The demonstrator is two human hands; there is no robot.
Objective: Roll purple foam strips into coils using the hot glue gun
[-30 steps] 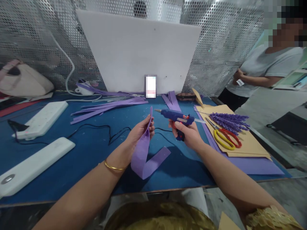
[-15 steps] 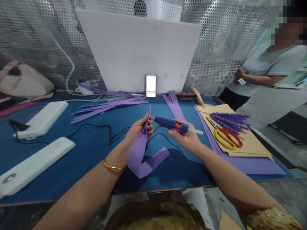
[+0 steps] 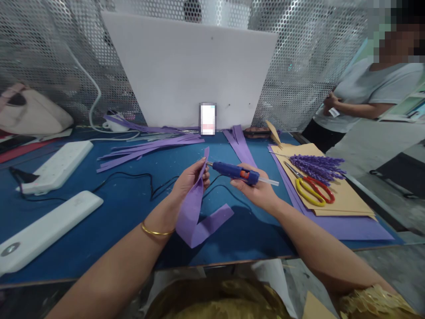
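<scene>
My left hand (image 3: 187,179) is closed on a purple paper strip (image 3: 191,212), pinching it near its upper end. The rest of the strip hangs down, bends and runs out to the right above the blue table. In my right hand (image 3: 254,188) is a blue hot glue gun (image 3: 234,171), held level with its nozzle pointing left. A clear glue stick (image 3: 269,180) sticks out of its back end. The nozzle tip is right at the strip beside my left fingertips; whether they touch I cannot tell. The gun's handle and trigger are hidden by my fingers.
More purple strips (image 3: 149,148) lie at the back left, others (image 3: 242,146) behind the gun. At right, scissors (image 3: 310,190) and purple flower sprigs (image 3: 317,168) rest on tan sheets (image 3: 345,206). Two white power strips (image 3: 59,166) and a black cord are at left. A person (image 3: 361,93) stands beyond.
Almost nothing differs. The whole view has shifted slightly; both hands, the strip and the glue gun hold nearly the same pose.
</scene>
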